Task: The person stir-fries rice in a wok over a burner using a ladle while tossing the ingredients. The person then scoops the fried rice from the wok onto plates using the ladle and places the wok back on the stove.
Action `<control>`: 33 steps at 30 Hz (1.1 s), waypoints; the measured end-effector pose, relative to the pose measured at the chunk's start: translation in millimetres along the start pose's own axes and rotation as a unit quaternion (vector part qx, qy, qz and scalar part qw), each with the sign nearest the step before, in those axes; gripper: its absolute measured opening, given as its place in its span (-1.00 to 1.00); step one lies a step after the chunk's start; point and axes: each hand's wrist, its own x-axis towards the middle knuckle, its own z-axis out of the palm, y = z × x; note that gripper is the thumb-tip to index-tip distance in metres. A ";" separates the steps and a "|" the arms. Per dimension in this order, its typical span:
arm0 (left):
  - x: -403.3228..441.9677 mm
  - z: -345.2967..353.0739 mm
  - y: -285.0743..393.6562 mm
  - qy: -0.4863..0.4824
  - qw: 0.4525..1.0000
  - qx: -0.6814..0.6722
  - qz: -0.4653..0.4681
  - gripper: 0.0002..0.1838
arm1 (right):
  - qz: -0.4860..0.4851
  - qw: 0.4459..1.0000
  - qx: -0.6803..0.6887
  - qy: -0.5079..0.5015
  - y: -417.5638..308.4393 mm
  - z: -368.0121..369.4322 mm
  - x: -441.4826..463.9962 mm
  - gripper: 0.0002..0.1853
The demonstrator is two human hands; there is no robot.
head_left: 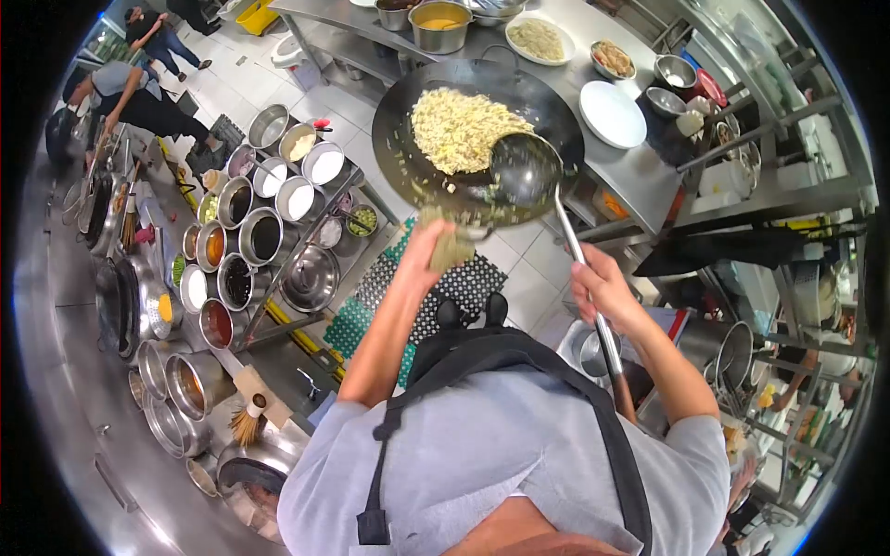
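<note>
My left hand point(425, 252) is closed around a folded cloth point(451, 250) at the near edge of a large dark wok point(394, 153), by its loop handle. Inside the wok lies a heap of yellowish fried rice point(456, 125), with green bits scattered on the near wall. My right hand point(601, 285) grips the long metal shaft of a ladle point(526, 171). The ladle's wide bowl rests inside the wok at its right, against the rice. The wok is held tilted over the floor, close to a steel table.
At left stand several pots of sauces and seasonings, including a dark sauce pot point(261, 236). A steel table point(640, 176) at the right bears a white plate point(613, 115), a plate of food point(540, 41) and a yellow liquid pot point(440, 26). Other people work at upper left.
</note>
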 end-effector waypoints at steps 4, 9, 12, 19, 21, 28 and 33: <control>-65.0 -33.5 -50.6 0.026 0.985 0.134 0.103 -0.53 | 0.167 0.928 0.317 -0.101 0.2 11.5 18.5 -0.81; -56.3 -69.7 -92.2 0.076 0.982 0.143 0.094 -0.56 | 0.204 0.801 0.524 -0.207 25.3 63.1 93.8 -0.77; -37.4 -57.1 -65.2 0.039 0.998 0.053 -0.009 -0.67 | 0.233 0.784 0.551 -0.168 36.1 74.5 115.0 -0.80; -65.0 -37.7 -40.8 0.043 0.998 -0.020 -0.038 -0.68 | 0.186 0.880 0.422 -0.117 35.8 54.1 101.9 -0.83; 11.2 -54.6 -48.0 0.000 0.999 -0.003 -0.047 -0.67 | 0.158 0.897 0.395 -0.117 20.9 52.8 96.0 -0.84; -67.7 -58.1 -58.8 0.015 0.996 0.077 0.041 -0.53 | 0.129 0.910 0.380 -0.107 12.1 33.0 25.9 -0.85; -78.1 -91.7 -84.2 0.043 0.984 0.149 0.090 -0.46 | 0.139 0.875 0.448 -0.122 28.6 55.9 46.8 -0.73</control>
